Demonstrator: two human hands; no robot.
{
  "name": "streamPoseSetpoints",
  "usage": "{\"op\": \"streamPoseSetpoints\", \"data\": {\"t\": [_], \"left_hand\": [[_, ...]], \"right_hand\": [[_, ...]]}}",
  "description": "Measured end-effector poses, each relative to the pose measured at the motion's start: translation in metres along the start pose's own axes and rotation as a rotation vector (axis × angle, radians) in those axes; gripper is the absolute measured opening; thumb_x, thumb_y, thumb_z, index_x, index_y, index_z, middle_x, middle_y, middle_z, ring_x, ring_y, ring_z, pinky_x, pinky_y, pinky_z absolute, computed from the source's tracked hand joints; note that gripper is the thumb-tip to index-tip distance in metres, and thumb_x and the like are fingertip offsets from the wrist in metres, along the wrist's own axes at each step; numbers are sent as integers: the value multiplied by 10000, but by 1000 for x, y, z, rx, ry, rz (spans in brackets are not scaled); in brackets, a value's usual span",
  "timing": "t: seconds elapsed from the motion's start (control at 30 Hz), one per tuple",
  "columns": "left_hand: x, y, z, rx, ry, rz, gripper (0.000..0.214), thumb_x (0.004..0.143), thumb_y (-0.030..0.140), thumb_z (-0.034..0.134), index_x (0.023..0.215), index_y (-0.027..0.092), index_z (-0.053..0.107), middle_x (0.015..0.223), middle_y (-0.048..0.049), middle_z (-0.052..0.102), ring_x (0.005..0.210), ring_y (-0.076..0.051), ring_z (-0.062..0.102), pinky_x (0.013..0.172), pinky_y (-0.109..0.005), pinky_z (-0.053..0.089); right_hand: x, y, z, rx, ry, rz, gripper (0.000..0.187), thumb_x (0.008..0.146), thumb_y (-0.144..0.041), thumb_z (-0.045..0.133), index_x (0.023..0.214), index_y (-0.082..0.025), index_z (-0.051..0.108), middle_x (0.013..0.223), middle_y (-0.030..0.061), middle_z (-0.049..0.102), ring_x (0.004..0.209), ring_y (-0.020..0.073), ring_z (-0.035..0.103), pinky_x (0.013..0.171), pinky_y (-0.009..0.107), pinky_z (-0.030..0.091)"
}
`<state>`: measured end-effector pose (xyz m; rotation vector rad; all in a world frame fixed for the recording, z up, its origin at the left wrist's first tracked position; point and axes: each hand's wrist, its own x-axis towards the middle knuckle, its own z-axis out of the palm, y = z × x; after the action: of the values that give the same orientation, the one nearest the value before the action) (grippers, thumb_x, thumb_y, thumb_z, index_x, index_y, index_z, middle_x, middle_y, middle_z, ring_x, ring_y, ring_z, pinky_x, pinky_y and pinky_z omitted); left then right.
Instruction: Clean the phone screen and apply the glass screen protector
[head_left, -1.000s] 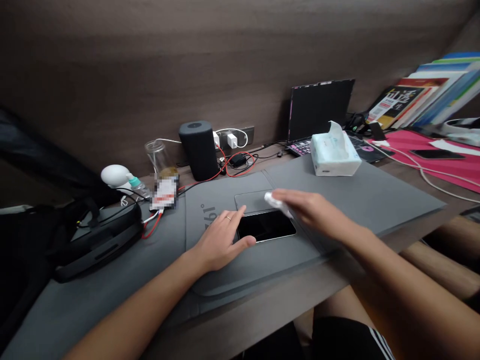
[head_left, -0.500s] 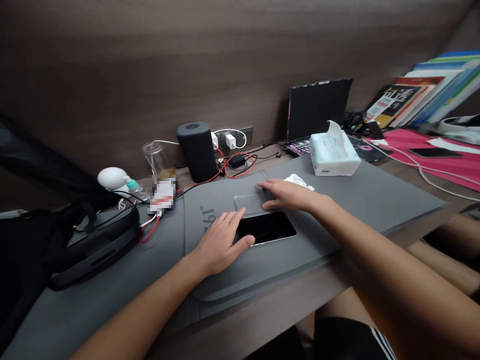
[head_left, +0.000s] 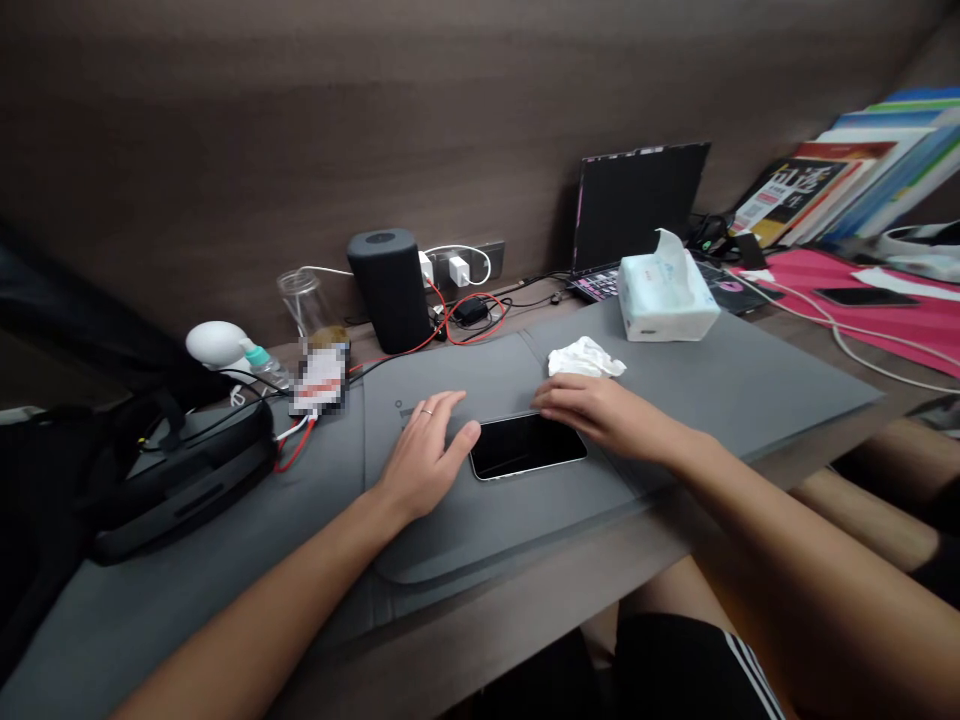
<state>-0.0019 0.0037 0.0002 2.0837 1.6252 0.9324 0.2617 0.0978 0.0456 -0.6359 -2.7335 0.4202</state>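
Observation:
A smartphone (head_left: pixel 525 450) with a dark screen lies face up on the grey desk mat (head_left: pixel 480 545). My left hand (head_left: pixel 421 460), a ring on one finger, is at the phone's left end, its thumb apart from the stretched fingers. Over the phone's far right edge my right hand (head_left: pixel 604 412) has its fingers bent and drawn together; whatever is in them is hidden. A faint pale edge runs along the far side of the phone between the hands, too thin to make out. Just beyond my right hand sits a crumpled white tissue (head_left: pixel 585 356).
A tissue pack (head_left: pixel 667 300) stands in front of an open laptop (head_left: pixel 637 205). A black speaker (head_left: pixel 388 290), a glass jar (head_left: pixel 301 305) and cables line the back. On the left is a black headset (head_left: pixel 187 490); books (head_left: pixel 847 180) lean at far right. Another person's leg shows at right.
My right hand has drawn its fingers together and lowered to the phone's far edge. My left hand has shifted left, off the screen. The clear flat piece behind the phone no longer shows there.

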Motion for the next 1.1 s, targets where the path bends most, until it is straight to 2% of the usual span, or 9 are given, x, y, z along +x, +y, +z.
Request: {"op": "streamPoseSetpoints", "data": {"t": [0.1,0.23,0.37,0.53,0.77,1.1], "left_hand": [[-1,1,0,28,-80,59,435,990,435,469,1337,175,513,1376,-115,579,1286,-279,513,1123,-485,379],[-1,1,0,60,-166,157,494,912,488,615,1322,216,569,1387,-87,603,1272,-292,524,1092,-487,425],[-1,0,-1,71,-178,189,478,888,474,660,1296,231,612,1375,-83,618,1255,-287,535,1072,-478,450],[-1,0,-2,55,-178,195,461,849,440,705,1252,227,631,1306,-74,644,1192,-273,568,1060,-471,460],[0,-1,-3,53,-172,207,487,822,422,718,1256,222,626,1280,-77,641,1169,-273,574,1033,-462,479],[0,-1,-3,69,-168,211,467,828,423,719,1234,206,639,1276,-73,652,1157,-263,583,1032,-454,486]], "right_hand": [[-20,-8,13,21,51,-34,333,1034,-315,435,1259,-235,666,1215,112,664,1089,232,633,938,399,522],[-36,-6,29,18,100,-58,358,1011,-303,494,1338,-271,636,1349,114,626,1225,249,593,1022,452,509],[-43,-2,35,33,90,-61,386,1002,-288,517,1379,-289,602,1376,74,633,1318,255,531,1074,478,481],[-43,-2,36,42,69,-63,398,996,-285,532,1389,-290,594,1337,38,668,1323,250,527,1070,475,495],[-41,-2,38,67,62,-45,387,988,-289,537,1363,-345,614,1340,7,666,1315,266,537,1067,507,501],[-41,-2,38,42,71,-45,370,988,-283,537,1342,-316,635,1344,22,663,1303,266,536,1054,504,504]]}}
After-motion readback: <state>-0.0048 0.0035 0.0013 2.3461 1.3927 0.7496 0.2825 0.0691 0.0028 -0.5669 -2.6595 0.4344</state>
